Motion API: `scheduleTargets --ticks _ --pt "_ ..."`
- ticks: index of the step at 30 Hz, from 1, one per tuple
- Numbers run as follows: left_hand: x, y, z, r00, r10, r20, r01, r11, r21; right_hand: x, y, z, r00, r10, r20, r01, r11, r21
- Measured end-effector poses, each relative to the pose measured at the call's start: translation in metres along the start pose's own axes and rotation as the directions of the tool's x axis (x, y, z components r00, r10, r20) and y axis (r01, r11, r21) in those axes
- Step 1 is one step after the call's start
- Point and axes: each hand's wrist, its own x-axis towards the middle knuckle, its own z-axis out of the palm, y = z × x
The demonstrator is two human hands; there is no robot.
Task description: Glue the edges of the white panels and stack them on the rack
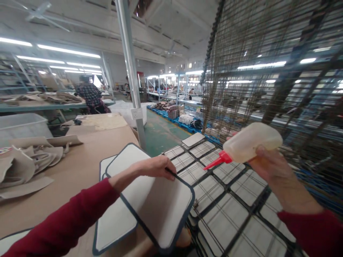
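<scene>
My left hand (157,167) pinches the edge of a white panel (158,203) with rounded corners and a dark blue border. That panel is tilted and overlaps a second similar panel (114,225) lying on the brown-topped table. In my right hand (270,164) is a translucent squeeze bottle (254,141) with yellowish liquid inside. Its red nozzle (217,160) points left and down, above a wire rack (227,189) that carries several white panels. My right fingers wrap the bottle and are partly hidden behind it.
Beige fabric pieces (34,160) lie on the table (80,178) at left, near a white bin (23,125). Upright wire racks (241,71) rise at right. A metal post (128,53) stands beyond the table. Farther back, a person in a checked shirt (89,94) is at another table.
</scene>
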Motion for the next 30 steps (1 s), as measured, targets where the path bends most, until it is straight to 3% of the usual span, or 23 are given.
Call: scheduleTargets --ticks 9,14,18,26,30 --pt "0.006 0.03 -0.019 0.978 0.073 0.195 -0.049 0.991 -0.124 -0.006 0.025 0.046 0.982 0.158 0.102 -0.169 0.98 0.11" --pt "-0.002 0.032 -0.023 0.953 0.089 0.288 -0.014 0.967 -0.253 -0.006 0.037 0.06 0.961 0.209 0.181 -0.227 0.97 0.085" --pt "-0.009 0.028 -0.025 0.935 0.08 0.345 0.027 0.955 -0.296 -0.004 0.043 0.072 0.952 0.25 0.175 -0.266 0.961 0.079" --pt "-0.018 0.021 -0.029 0.939 0.086 0.332 0.01 0.96 -0.279 0.0 0.05 0.089 0.957 0.26 0.126 -0.268 0.962 0.055" --pt "-0.025 0.012 -0.031 0.95 0.063 0.307 0.029 0.958 -0.285 0.007 0.042 0.087 0.986 0.114 0.124 -0.131 0.982 0.139"
